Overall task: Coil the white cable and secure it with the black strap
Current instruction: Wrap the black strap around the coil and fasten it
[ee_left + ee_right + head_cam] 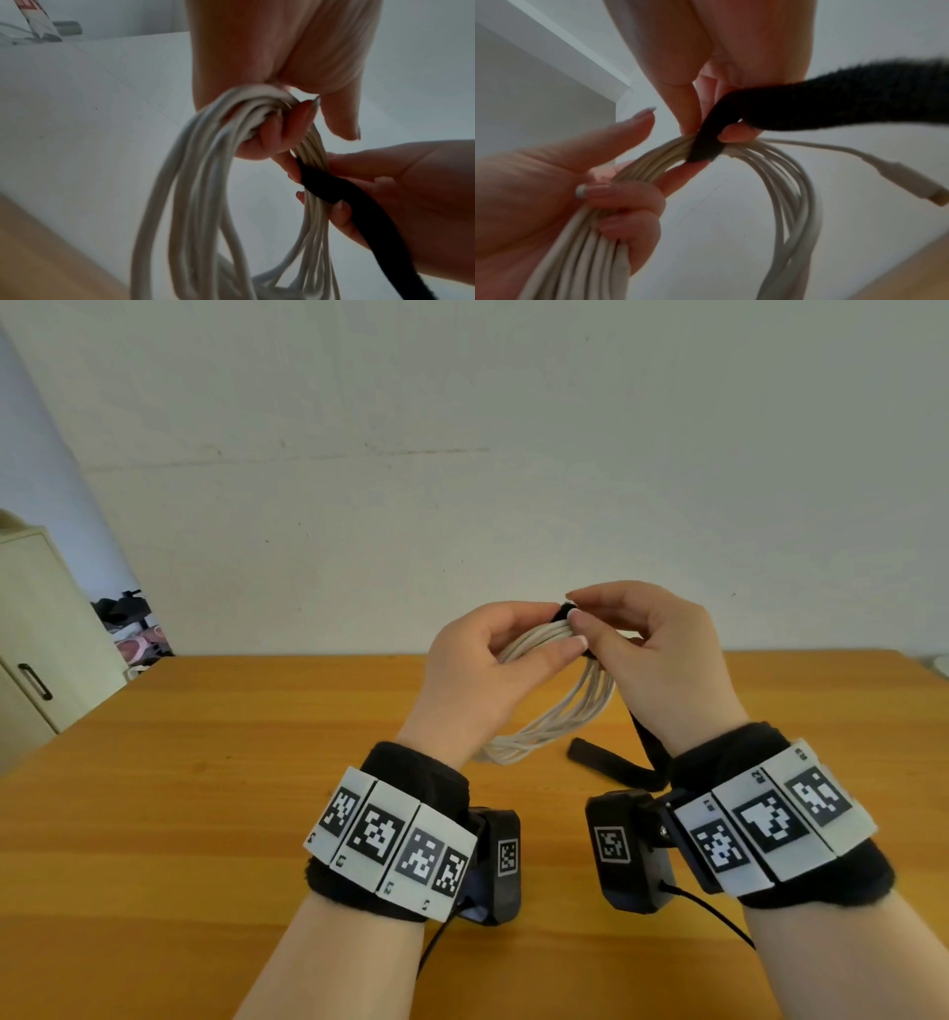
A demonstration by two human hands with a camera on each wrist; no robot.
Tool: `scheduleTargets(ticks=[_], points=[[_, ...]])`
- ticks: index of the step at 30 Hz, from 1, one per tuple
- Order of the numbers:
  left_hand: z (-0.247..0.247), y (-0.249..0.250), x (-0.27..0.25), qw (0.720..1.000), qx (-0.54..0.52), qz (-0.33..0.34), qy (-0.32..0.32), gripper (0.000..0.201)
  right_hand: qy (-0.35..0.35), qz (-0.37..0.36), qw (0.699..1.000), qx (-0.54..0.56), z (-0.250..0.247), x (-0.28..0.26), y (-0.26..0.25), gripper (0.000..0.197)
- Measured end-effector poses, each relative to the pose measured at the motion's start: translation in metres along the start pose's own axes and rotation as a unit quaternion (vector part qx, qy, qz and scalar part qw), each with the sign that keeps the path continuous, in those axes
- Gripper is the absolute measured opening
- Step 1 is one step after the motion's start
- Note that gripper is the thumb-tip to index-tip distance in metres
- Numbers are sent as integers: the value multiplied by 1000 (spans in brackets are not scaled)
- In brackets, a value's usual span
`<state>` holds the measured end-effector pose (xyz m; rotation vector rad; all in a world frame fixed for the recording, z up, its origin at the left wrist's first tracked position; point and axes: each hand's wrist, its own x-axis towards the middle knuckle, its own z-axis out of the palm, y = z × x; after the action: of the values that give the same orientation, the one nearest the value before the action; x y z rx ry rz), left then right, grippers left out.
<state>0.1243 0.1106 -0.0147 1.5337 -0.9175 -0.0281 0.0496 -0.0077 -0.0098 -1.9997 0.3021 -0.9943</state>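
Note:
The white cable (565, 706) is wound into a loose coil of several loops and held up above the wooden table (205, 788). My left hand (488, 660) grips the coil's upper left, fingers curled round the bundle (257, 113). My right hand (642, 649) pinches one end of the black strap (565, 611) against the top of the coil (706, 140). The strap's long tail (611, 765) hangs down past my right wrist and lies on the table. A white plug end (911, 182) sticks out to the right in the right wrist view.
A cream cabinet (36, 649) stands at the far left beyond the table edge, with dark clutter (133, 624) beside it. A pale wall (462, 454) rises behind the table. Black cords run from both wrist cameras toward me.

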Motion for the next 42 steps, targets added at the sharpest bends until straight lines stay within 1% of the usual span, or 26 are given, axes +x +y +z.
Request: scheduleTargets(ticks=[3,6,10,13,16,17,19,20,22,24,26,29,33,34,38,40,42], points=[[1,-1,0,999,30,20,-5,28,4,25,1000,15,-3,1,1,16],[2,-2,0,996,74,47,-3,28,-9,54,998,-5,-5,0,1,16],[5,-2,-1,991,114,62,-14,28,25,53,998,-27,-9,3,1,17],[6,1,-2,989,127,66,-25,28,-4,53,998,-43,-7,4,-2,22],[6,2,-2,988,132,71,-33,29,-14,104,994,18,-3,5,-4,35],[6,1,-2,988,134,70,-33,29,-13,120,991,50,-3,4,-6,37],[5,0,0,988,134,68,-19,28,-25,132,987,89,-2,3,-8,36],[3,-1,0,989,134,66,-7,27,-35,130,987,87,-2,2,-9,35],[1,-3,2,990,131,53,12,25,-51,114,991,49,0,1,-9,36],[-1,-4,2,992,123,37,14,23,-58,97,993,15,1,0,-10,31],[-2,-3,2,993,112,26,14,22,-55,83,995,10,1,-1,-11,24],[-3,1,2,998,59,-1,4,24,-30,59,998,14,0,-3,-11,17],[-3,6,1,997,-39,-71,2,24,-7,42,999,14,-2,-3,-11,12],[-3,7,1,996,-49,-78,7,24,-7,42,999,18,-3,-3,-11,11],[-4,5,2,998,-2,-57,39,23,-21,32,999,12,-3,-4,-11,8],[-7,2,3,996,6,-56,66,21,7,18,999,-38,-2,-3,-10,8],[-9,2,4,995,11,-53,89,18,36,3,995,-88,-2,-4,-9,14]])
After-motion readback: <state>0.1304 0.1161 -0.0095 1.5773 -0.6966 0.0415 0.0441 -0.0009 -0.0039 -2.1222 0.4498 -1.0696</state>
